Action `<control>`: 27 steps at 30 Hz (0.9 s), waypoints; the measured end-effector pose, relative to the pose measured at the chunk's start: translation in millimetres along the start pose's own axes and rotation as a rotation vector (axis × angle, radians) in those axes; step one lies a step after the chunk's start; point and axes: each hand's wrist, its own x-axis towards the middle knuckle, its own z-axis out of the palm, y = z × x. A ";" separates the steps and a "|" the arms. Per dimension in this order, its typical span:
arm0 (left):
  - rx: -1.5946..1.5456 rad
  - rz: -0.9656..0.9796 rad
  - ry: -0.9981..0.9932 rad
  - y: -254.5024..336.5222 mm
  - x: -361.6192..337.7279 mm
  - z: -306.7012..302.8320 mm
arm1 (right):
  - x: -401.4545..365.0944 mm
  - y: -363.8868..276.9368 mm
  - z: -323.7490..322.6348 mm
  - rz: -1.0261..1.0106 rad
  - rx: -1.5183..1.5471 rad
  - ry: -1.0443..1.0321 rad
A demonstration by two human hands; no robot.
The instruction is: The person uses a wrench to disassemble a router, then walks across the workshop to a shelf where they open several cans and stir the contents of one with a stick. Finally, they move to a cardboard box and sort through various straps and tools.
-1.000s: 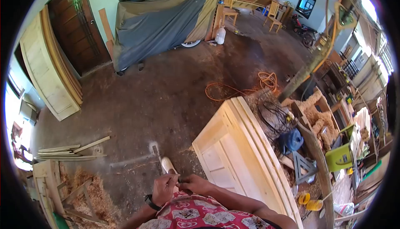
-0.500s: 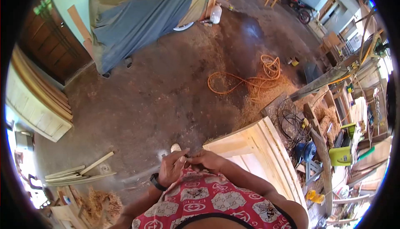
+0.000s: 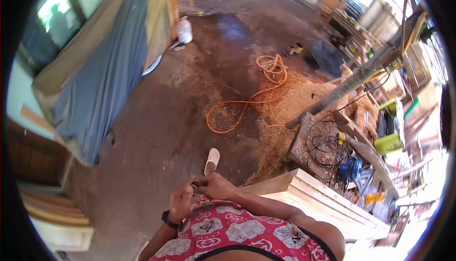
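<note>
My left hand (image 3: 180, 201), with a dark watch (image 3: 169, 220) on its wrist, is held in front of the red patterned top (image 3: 237, 230). Close against it, my right hand (image 3: 214, 186) has its fingers bent inward. The fingertips of both hands meet in a pinch, and whatever small thing lies between them is too small to make out. Just beyond the hands, a foot in a light clog (image 3: 212, 160) is on the floor. Pale wooden panels (image 3: 313, 199) lie to the right of my right forearm.
An orange hose (image 3: 247, 101) lies coiled across the floor and wood shavings (image 3: 304, 94). A slanting post (image 3: 342, 90), tangled black cable (image 3: 323, 151) and a blue power tool (image 3: 350, 168) are at right. A draped cloth cover (image 3: 104, 66) stands at left, near a white jug (image 3: 185, 30).
The view has moved forward and turned; the hose and cloth cover sit further left in view. The clog shows more fully. Both hands stay together, slightly further left in view.
</note>
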 end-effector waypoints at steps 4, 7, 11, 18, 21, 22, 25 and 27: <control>0.135 0.004 -0.027 57.1 120.9 -4.5 | 59.0 -57.2 -78.8 -0.165 -0.067 0.231; 0.331 0.171 0.000 85.1 201.1 -5.9 | 114.6 -73.9 -131.0 -0.212 -0.041 0.261; 0.219 0.050 -0.069 90.3 296.4 -12.8 | 169.3 -103.6 -196.4 -0.270 -0.060 0.375; 0.149 0.142 -0.147 95.7 477.0 -29.6 | 288.3 -139.6 -314.0 -0.037 0.178 0.172; 0.044 0.151 -0.194 90.8 569.3 -45.9 | 352.8 -158.8 -367.5 -0.014 0.294 0.111; 0.008 0.066 -0.302 98.3 606.6 -55.8 | 371.1 -177.7 -389.1 -0.012 0.237 0.125; -0.004 -0.072 -0.449 136.5 702.4 -73.1 | 426.7 -213.0 -441.2 0.035 0.400 0.130; -0.120 -0.040 -0.411 155.6 756.9 -72.6 | 454.8 -237.2 -477.3 0.041 0.385 0.143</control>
